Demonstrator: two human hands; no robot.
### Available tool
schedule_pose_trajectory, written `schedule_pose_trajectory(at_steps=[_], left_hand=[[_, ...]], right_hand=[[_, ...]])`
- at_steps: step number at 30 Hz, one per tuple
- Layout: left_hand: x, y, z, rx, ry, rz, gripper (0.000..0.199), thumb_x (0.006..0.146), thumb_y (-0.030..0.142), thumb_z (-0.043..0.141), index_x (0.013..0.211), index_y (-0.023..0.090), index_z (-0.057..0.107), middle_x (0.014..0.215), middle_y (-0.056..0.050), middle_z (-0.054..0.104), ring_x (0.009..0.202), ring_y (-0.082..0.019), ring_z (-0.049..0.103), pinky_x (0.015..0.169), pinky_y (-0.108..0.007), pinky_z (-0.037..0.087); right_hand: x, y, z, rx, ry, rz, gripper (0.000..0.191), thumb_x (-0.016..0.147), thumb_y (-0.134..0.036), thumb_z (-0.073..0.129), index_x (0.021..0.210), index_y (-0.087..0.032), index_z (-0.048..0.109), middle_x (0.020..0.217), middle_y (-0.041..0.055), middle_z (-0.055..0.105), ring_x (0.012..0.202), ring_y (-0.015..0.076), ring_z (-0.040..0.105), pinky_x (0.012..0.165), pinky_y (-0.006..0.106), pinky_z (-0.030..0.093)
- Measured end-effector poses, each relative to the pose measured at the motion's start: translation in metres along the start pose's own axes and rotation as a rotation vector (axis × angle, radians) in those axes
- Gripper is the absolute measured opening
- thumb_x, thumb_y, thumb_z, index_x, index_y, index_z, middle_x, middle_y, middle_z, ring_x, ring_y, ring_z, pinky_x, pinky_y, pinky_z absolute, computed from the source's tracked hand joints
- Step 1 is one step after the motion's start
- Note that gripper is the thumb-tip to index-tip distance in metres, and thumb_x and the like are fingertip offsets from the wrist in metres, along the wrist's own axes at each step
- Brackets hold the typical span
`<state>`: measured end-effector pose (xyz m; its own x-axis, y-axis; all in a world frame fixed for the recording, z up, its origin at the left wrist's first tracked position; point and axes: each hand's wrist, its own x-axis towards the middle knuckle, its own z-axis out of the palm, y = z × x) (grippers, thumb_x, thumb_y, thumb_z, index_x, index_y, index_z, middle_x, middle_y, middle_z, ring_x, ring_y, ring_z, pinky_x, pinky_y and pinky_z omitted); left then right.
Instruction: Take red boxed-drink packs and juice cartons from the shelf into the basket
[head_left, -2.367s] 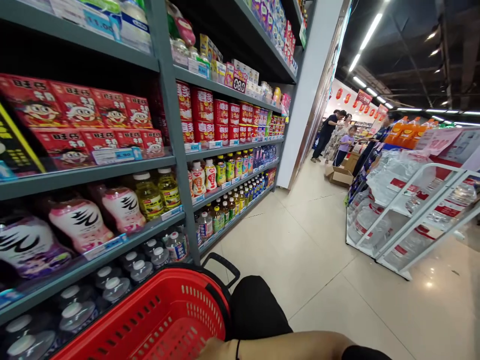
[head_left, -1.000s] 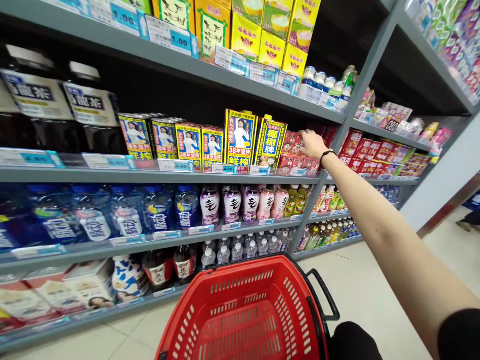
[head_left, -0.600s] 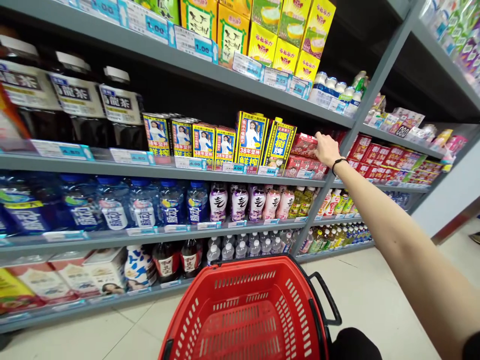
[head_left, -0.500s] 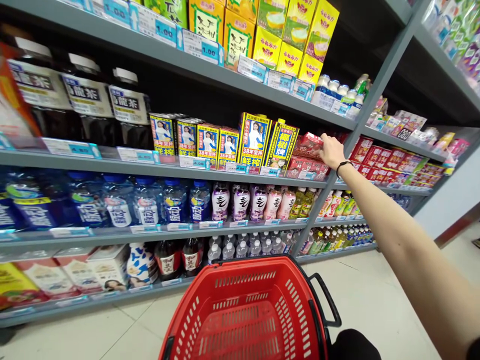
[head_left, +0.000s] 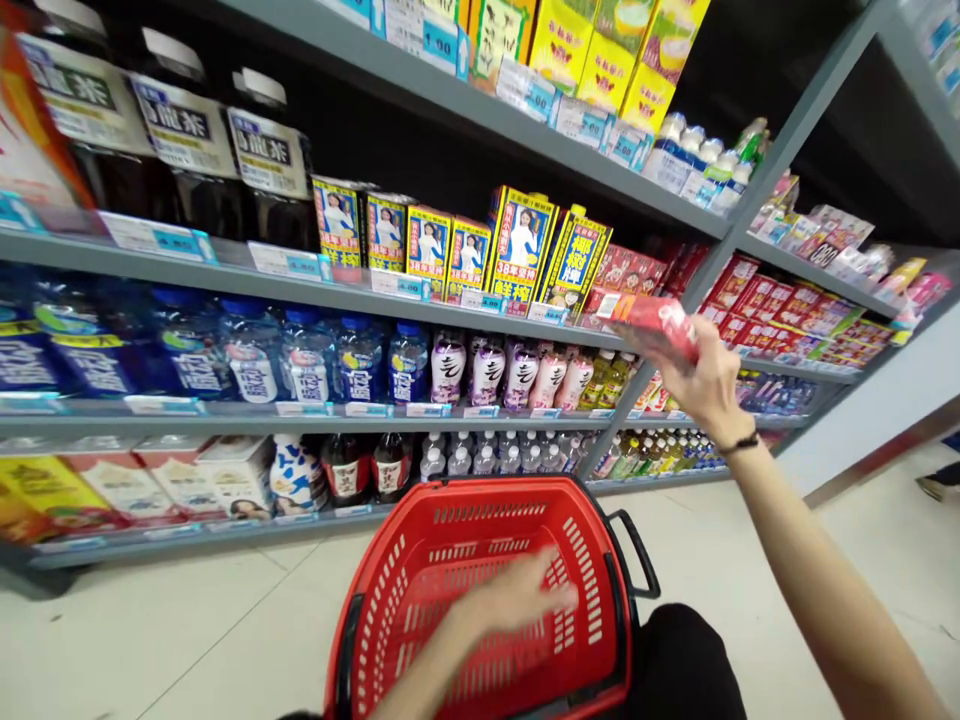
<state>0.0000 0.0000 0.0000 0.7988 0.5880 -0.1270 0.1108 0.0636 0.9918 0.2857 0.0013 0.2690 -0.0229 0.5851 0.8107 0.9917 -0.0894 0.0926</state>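
My right hand (head_left: pixel 709 378) grips a red drink pack (head_left: pixel 651 322), held out in front of the shelf and tilted, with its wrapped end towards the left. Over the red shopping basket (head_left: pixel 480 487) reaches my left hand (head_left: pixel 521 592), smeared by motion, its fingers seemingly stretched out and nothing visible in them. The basket stands on the floor below the shelves. Behind the held pack, more red drink packs (head_left: pixel 628 270) sit on the shelf beside a yellow and black coconut drink carton (head_left: pixel 576 262).
Grey shelves (head_left: pixel 300 285) with drinks run across the view. Dark tea bottles (head_left: pixel 271 165) stand at the left, blue-capped bottles (head_left: pixel 352 358) lower down. A black basket handle (head_left: pixel 641 555) sticks out right, close to my knee (head_left: pixel 686 660). Pale tiled floor (head_left: pixel 225 630) lies below.
My right hand has drawn the red drink pack off the shelf, towards me and down. My left hand has come into view over the basket. The view has shifted slightly.
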Motion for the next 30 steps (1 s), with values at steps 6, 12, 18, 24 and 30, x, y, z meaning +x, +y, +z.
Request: schedule_pose_trajectory(at_steps=[6,12,18,24,30], left_hand=[[0.019,0.041,-0.027,-1.01,0.393,0.29,0.071,0.086,0.081,0.058,0.113,0.017,0.074,0.115,-0.015,0.077,0.114,-0.029,0.07,0.1,-0.039,0.052],[0.006,0.031,-0.045,-1.372,0.732,0.181,0.035,0.086,0.037,0.06,0.056,0.019,0.054,0.052,-0.001,0.052,0.048,-0.014,0.052,0.059,-0.028,0.046],[-0.008,0.034,-0.078,-1.417,0.655,0.265,0.047,0.09,0.043,0.053,0.05,0.019,0.046,0.05,-0.001,0.043,0.047,-0.012,0.047,0.058,-0.027,0.043],[-0.013,0.04,-0.072,-1.473,0.699,0.29,0.039,0.088,0.039,0.05,0.054,0.019,0.046,0.056,-0.002,0.043,0.054,-0.012,0.047,0.068,-0.03,0.045],[-0.011,0.042,-0.058,-1.47,0.629,0.215,0.034,0.084,0.043,0.053,0.06,0.02,0.048,0.065,-0.002,0.044,0.062,-0.014,0.048,0.082,-0.037,0.049]], right_hand=[[-0.169,-0.11,0.043,0.31,-0.458,-0.077,0.055,0.102,-0.056,0.058,0.144,-0.02,0.057,0.119,0.0189,0.077,0.088,0.0336,0.079,0.071,0.043,0.064],[-0.222,-0.188,0.075,0.512,-0.664,-0.156,0.051,0.106,-0.046,0.052,0.145,-0.013,0.058,0.124,0.0243,0.074,0.095,0.0386,0.079,0.071,0.05,0.065],[-0.249,-0.156,0.069,1.07,-0.82,0.311,0.08,0.092,-0.053,0.073,0.161,-0.033,0.038,0.154,0.0127,0.059,0.14,0.0341,0.06,0.117,0.058,0.051],[-0.263,-0.154,0.084,1.528,-0.766,0.667,0.065,0.084,-0.056,0.083,0.144,-0.041,0.062,0.154,0.0058,0.06,0.124,0.0336,0.07,0.093,0.046,0.066],[-0.269,-0.144,0.094,1.56,-0.694,0.857,0.068,0.084,-0.066,0.075,0.142,-0.033,0.066,0.139,0.0148,0.068,0.086,0.0318,0.075,0.056,0.041,0.06]])
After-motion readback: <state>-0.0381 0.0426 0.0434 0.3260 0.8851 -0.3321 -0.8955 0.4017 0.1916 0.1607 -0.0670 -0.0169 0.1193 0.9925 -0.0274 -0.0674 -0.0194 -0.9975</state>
